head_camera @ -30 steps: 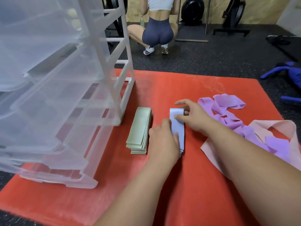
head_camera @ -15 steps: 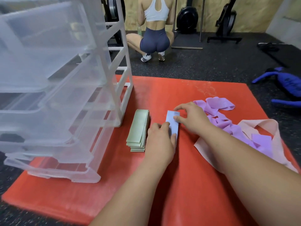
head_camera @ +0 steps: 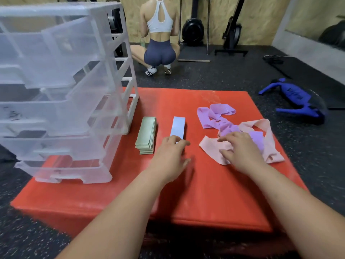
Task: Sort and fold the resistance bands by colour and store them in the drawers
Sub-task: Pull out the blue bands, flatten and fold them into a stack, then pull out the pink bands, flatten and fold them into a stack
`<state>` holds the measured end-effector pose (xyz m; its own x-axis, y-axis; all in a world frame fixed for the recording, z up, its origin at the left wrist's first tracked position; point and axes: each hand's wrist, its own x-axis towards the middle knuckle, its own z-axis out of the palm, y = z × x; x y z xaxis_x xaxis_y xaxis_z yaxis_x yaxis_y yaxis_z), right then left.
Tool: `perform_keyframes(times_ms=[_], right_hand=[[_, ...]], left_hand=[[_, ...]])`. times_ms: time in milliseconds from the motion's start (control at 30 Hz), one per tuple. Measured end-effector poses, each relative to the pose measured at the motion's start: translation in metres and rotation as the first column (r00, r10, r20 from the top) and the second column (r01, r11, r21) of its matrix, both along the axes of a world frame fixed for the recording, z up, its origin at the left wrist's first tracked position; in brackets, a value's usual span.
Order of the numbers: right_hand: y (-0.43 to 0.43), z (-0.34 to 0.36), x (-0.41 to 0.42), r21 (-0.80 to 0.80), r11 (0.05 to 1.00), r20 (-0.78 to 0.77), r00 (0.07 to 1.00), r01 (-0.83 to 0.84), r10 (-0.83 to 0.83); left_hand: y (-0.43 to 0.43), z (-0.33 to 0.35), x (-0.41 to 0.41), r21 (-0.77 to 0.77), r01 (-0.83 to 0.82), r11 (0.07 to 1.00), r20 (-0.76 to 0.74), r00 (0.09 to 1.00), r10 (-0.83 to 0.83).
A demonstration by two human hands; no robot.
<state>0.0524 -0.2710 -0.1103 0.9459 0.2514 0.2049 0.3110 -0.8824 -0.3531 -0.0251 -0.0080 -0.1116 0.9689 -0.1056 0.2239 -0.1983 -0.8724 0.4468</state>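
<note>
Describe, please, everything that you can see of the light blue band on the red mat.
The light blue band is folded into a narrow, flat strip of smooth, matte, elastic-looking material. It lies flat on the red mat, with its length running away from the person. It is apart from the green folded stack on its left. The left hand rests its fingers on the near end and hides that part.

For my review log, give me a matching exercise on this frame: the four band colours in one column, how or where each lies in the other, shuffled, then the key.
1. green bands
2. blue band
3. purple bands
4. pink band

A. unfolded loop nearest the right edge of the mat
B. folded stack nearest the drawers
C. folded, left hand on its near end
D. unfolded tangle reaching farthest up the mat

Pairs: 1-B, 2-C, 3-D, 4-A
</note>
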Motion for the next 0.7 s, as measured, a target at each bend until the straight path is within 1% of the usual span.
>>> perform_keyframes(times_ms=[67,167,200,300,367,467,567,700], right_hand=[[-0.011,-0.011,-0.025,-0.059,0.997,0.016,0.999,0.052,-0.051],[-0.026,-0.025,-0.047,-0.182,0.983,0.005,1.0,0.018,-0.017],[-0.03,-0.025,-0.049,-0.184,0.983,0.007,1.0,0.006,-0.005],[-0.041,-0.025,-0.045,-0.131,0.991,0.129,0.992,0.026,-0.008],[-0.047,-0.026,-0.042,-0.107,0.993,0.184,0.982,0.053,-0.033],[-0.046,-0.03,-0.044,-0.155,0.984,0.199,0.978,0.088,-0.056],[-0.034,-0.032,-0.043,-0.22,0.974,0.218,0.976,0.051,-0.001],[-0.018,-0.035,-0.034,-0.198,0.98,0.23,0.973,0.02,0.027]], left_hand=[[-0.007,0.002,-0.009,0.029,0.054,0.998,-0.035,0.998,-0.053],[-0.019,0.0,-0.022,0.079,0.128,0.989,-0.08,0.989,-0.122],[-0.022,-0.001,-0.025,0.089,0.147,0.985,-0.086,0.986,-0.139],[-0.03,-0.001,-0.029,0.13,0.191,0.973,-0.091,0.979,-0.18],[-0.035,0.002,-0.029,0.149,0.21,0.966,-0.086,0.976,-0.199],[-0.04,0.002,-0.026,0.158,0.217,0.963,-0.099,0.974,-0.203],[-0.044,0.001,-0.022,0.188,0.225,0.956,-0.121,0.971,-0.204],[-0.05,-0.002,-0.015,0.214,0.223,0.951,-0.122,0.972,-0.201]])
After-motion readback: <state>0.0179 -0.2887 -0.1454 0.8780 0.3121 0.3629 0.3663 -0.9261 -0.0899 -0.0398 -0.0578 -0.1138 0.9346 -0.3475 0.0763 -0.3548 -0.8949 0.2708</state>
